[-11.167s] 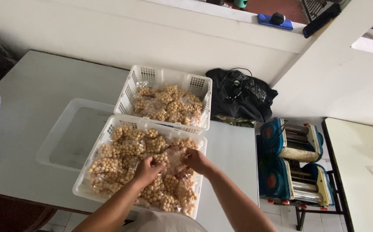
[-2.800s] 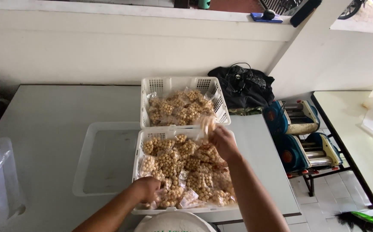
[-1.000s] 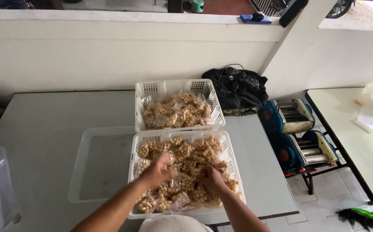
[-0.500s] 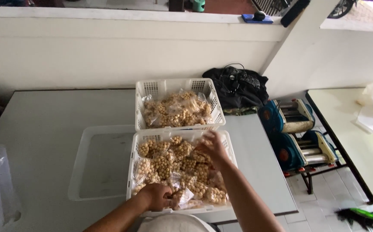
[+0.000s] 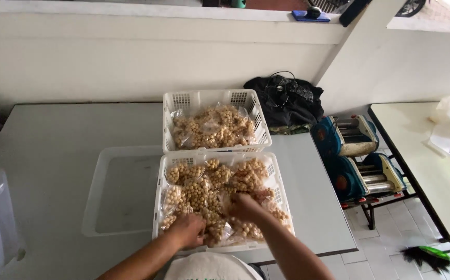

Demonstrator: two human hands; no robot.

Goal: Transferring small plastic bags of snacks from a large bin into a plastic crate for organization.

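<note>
Near basket (image 5: 158,207): holds clear packets of tan balls (image 5: 204,189), on the grey surface (image 5: 48,135).
Left hand (image 5: 188,231): curled into packets at the near-left rim.
Right hand (image 5: 243,206): closed on a packet mid-basket.
Advice: grip packets by their tops, one each.
Far basket (image 5: 204,98): touching, full.

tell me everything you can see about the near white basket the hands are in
The near basket is white plastic, rectangular, with slotted vent panels at its far corners. It sits flat on the grey table, its far wall against the second basket, its left side over a clear tray. Clear packets of small tan balls fill it. The left hand and right hand rest on the packets.
</note>
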